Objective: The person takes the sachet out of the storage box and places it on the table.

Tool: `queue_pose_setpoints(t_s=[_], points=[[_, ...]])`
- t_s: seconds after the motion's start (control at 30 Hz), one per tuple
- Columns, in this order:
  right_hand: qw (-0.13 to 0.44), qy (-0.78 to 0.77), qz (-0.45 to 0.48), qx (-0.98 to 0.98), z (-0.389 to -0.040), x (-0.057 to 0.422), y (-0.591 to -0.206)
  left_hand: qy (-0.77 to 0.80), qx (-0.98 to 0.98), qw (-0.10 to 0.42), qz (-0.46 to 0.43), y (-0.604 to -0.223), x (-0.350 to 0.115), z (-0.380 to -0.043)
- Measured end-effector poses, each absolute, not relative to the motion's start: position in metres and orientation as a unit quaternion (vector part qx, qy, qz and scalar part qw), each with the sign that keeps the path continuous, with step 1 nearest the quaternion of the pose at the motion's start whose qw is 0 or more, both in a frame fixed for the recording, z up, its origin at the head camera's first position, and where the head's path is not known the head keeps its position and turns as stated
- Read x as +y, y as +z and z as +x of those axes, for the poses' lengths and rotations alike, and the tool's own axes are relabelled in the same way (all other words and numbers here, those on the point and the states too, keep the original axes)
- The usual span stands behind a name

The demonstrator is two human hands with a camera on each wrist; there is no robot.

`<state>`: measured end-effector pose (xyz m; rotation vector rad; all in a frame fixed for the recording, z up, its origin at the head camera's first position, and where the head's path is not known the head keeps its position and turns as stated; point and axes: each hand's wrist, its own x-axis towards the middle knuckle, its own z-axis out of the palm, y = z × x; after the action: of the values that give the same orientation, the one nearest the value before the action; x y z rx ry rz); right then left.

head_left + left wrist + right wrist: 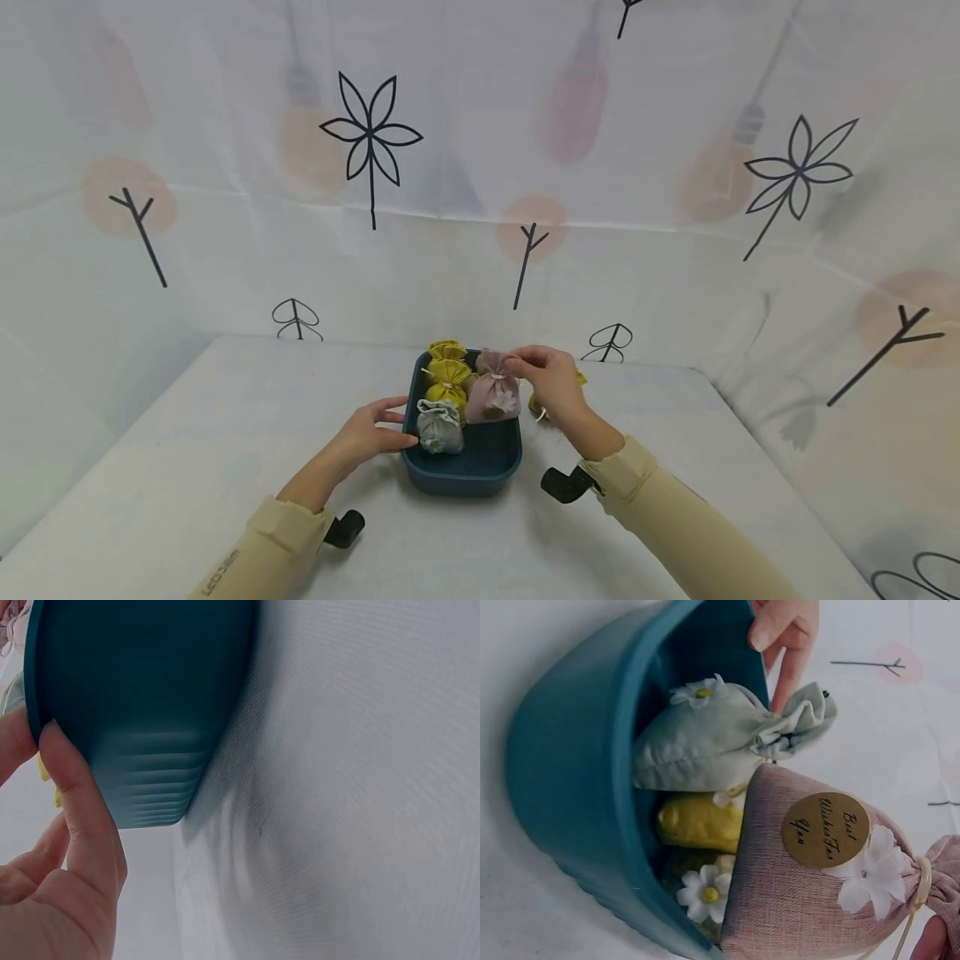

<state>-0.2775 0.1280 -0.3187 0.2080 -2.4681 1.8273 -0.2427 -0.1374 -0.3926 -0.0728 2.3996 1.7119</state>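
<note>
My left hand [366, 433] pinches the left rim of a dark teal plastic bin [461, 483]; in the left wrist view its fingertips lie on both sides of that rim. My right hand [557, 385] grips the gathered neck of a pink drawstring pouch [495, 404] over the bin's right side. A round "Best Wishes For You" sticker [825, 829] and a white cloth flower [870, 871] decorate this pouch. Inside the bin, a pale grey-green pouch [441, 429] sits near the left wall, with yellow pouches [448, 377] behind it.
Partly hidden behind my right hand, another yellow pouch [537, 407] lies on the white tabletop [225, 467] to the right of the bin. A white printed cloth [450, 267] hangs behind the table and along its sides. Black wrist mounts [566, 485] stick out from both sleeves.
</note>
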Motion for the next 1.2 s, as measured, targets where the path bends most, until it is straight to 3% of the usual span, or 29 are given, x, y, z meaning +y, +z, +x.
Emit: queue_pose_setpoints(t_s=[0.73,1.2], points=[[0.098,0.618,0.073,-0.777,-0.242,0.162,-0.322,0.576,0.812,0.095,-0.028,-0.395,-0.137,-0.243],[0.142,0.639,0.038,-0.755,-0.226,0.180,-0.343,0.576,0.812,0.093,-0.022,-0.393,-0.137,-0.242]])
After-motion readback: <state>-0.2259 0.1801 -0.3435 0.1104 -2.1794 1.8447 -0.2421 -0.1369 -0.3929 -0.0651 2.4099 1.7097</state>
